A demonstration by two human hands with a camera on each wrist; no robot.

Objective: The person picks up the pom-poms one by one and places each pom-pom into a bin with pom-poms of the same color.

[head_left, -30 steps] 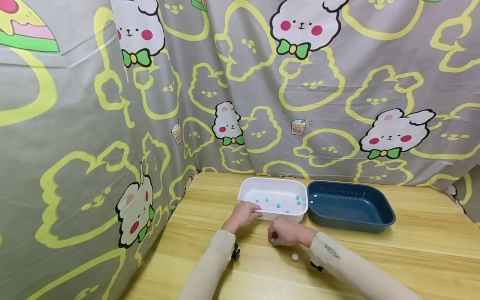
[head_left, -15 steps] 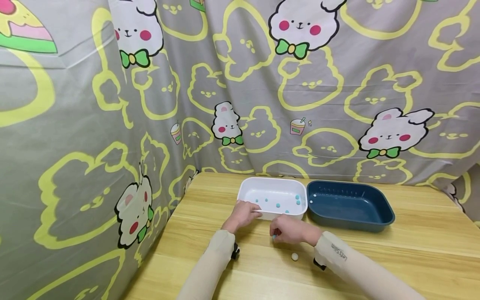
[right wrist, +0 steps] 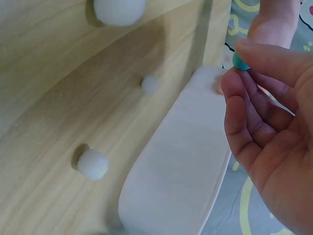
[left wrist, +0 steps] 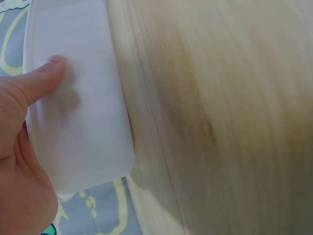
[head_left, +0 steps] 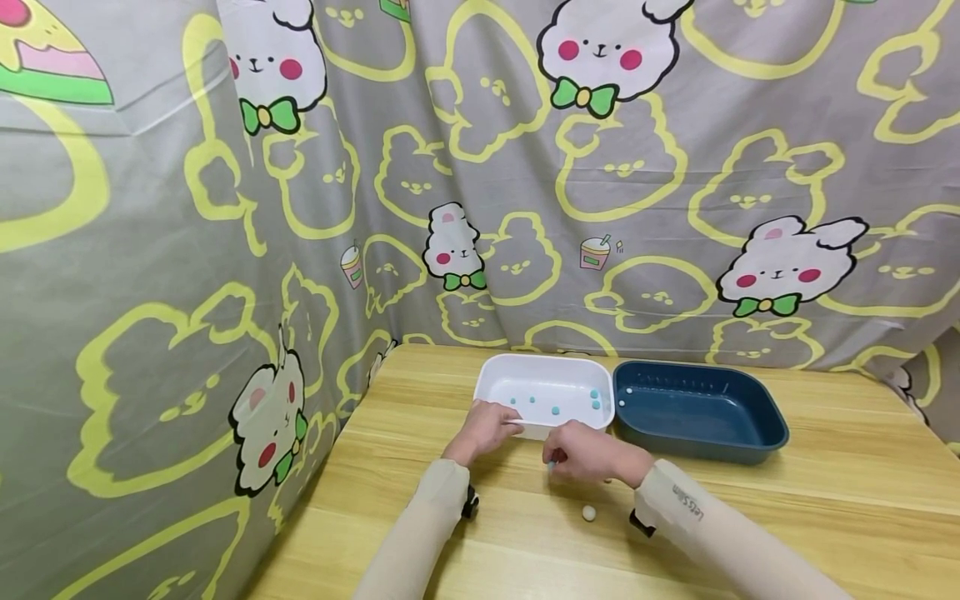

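My left hand [head_left: 489,427] grips the near rim of the white tub [head_left: 546,364] at its left end. In the left wrist view its thumb lies along the tub's outer wall [left wrist: 93,132]. My right hand [head_left: 588,452] is close in front of the tub's near right side. Between thumb and index finger it pinches a small teal ball [right wrist: 239,61], raised over the table in the right wrist view. Several similar teal balls [head_left: 556,410] lie inside the white tub. White balls [right wrist: 93,164] rest on the table, one [head_left: 588,513] near my right forearm.
A dark blue tub [head_left: 701,450] stands directly right of the white one, with two small white balls [head_left: 622,403] at its left end. Behind the wooden table [head_left: 420,379] hangs a patterned grey curtain [head_left: 525,183], which also runs down the left side.
My right hand has moved a little away from me, toward the white tub, with the teal ball still pinched. The left hand has stayed on the rim.
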